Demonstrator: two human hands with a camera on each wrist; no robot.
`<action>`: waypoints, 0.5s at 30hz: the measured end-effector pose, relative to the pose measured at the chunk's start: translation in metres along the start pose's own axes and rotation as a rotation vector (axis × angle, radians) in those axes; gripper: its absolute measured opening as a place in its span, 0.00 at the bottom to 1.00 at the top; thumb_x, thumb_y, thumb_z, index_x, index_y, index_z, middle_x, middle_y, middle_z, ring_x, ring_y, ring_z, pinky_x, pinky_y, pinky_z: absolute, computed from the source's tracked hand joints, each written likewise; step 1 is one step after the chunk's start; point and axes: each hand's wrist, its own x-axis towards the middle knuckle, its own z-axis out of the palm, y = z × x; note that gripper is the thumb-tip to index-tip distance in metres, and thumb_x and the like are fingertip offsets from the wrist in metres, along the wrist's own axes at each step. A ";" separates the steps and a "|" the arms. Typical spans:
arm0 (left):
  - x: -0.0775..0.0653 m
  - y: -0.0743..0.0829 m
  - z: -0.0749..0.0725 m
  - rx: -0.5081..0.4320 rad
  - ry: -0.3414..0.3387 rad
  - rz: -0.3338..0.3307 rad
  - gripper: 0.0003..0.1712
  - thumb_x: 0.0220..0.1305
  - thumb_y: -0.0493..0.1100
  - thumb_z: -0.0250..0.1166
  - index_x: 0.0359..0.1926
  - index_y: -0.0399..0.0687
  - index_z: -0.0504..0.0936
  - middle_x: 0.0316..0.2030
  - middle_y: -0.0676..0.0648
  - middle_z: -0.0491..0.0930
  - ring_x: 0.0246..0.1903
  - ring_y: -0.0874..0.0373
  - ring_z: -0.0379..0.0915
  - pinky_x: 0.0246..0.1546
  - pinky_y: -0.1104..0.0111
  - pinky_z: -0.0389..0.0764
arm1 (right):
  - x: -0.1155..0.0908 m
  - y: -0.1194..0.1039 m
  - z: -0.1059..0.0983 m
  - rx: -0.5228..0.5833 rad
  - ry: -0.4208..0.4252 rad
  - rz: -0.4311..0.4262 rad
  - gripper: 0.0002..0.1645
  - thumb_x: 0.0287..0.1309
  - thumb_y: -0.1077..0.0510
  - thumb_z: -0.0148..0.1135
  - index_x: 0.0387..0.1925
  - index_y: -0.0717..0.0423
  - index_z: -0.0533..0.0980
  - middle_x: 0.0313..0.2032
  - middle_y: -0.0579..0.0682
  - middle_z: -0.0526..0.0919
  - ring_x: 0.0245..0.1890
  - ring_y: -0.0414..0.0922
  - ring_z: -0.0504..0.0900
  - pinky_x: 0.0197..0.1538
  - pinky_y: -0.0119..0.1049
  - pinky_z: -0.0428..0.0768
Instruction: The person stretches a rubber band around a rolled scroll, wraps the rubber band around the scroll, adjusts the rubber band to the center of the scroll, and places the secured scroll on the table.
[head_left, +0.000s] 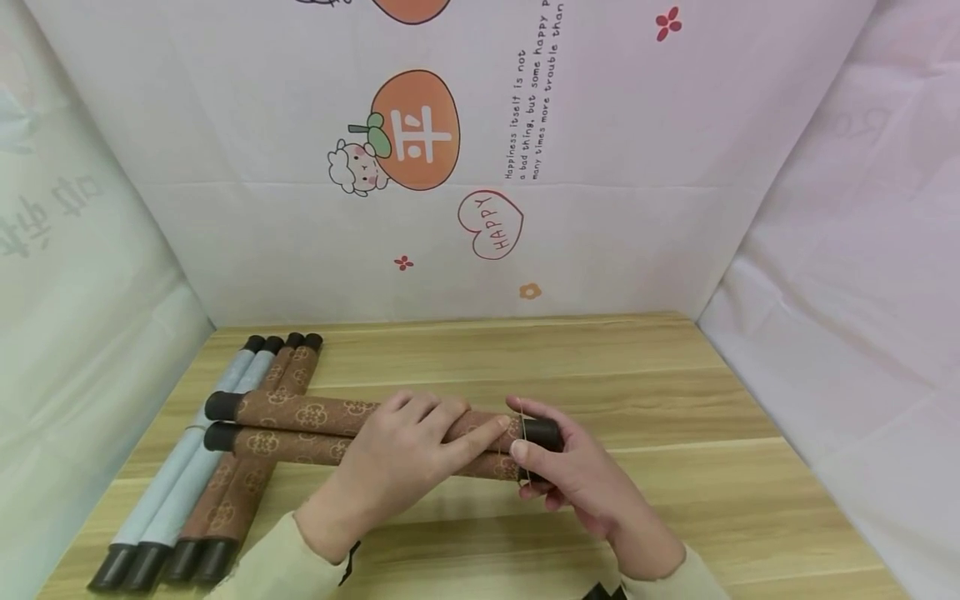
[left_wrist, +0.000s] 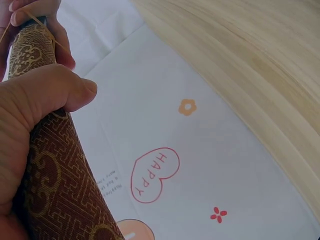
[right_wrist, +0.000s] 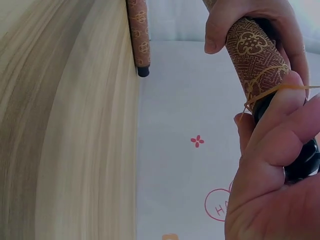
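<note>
Two brown patterned scrolls (head_left: 307, 414) with black end knobs lie side by side, raised over the table. My left hand (head_left: 405, 454) grips them near the middle, its fingers across the top; in the left wrist view the thumb lies along the brown cloth. At the right end, my right hand (head_left: 581, 467) surrounds the black knobs (head_left: 542, 432). A thin yellowish rubber band (right_wrist: 272, 90) is stretched on the right hand's fingers and passes around the scroll ends. Part of the lower scroll is hidden behind the left hand.
Two light blue scrolls (head_left: 168, 483) and two more brown scrolls (head_left: 232, 492) lie in a row on the wooden table (head_left: 675, 383) at the left. The held scrolls' left ends overlap them in the head view. White printed cloth (head_left: 600, 233) encloses the table's back and sides.
</note>
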 end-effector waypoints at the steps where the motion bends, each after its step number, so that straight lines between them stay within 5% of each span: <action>1: 0.000 0.000 0.000 0.007 0.007 0.002 0.20 0.76 0.45 0.52 0.61 0.64 0.84 0.41 0.50 0.84 0.30 0.52 0.81 0.33 0.60 0.84 | 0.001 0.000 0.000 -0.004 -0.006 0.001 0.39 0.70 0.47 0.65 0.78 0.35 0.62 0.55 0.61 0.76 0.28 0.47 0.85 0.26 0.29 0.73; 15: 0.005 0.005 -0.004 0.034 0.034 -0.019 0.21 0.71 0.44 0.57 0.60 0.64 0.85 0.37 0.51 0.83 0.27 0.54 0.77 0.28 0.63 0.80 | 0.010 0.004 0.002 -0.003 0.032 0.061 0.40 0.64 0.45 0.71 0.74 0.45 0.68 0.46 0.60 0.80 0.22 0.43 0.82 0.25 0.29 0.76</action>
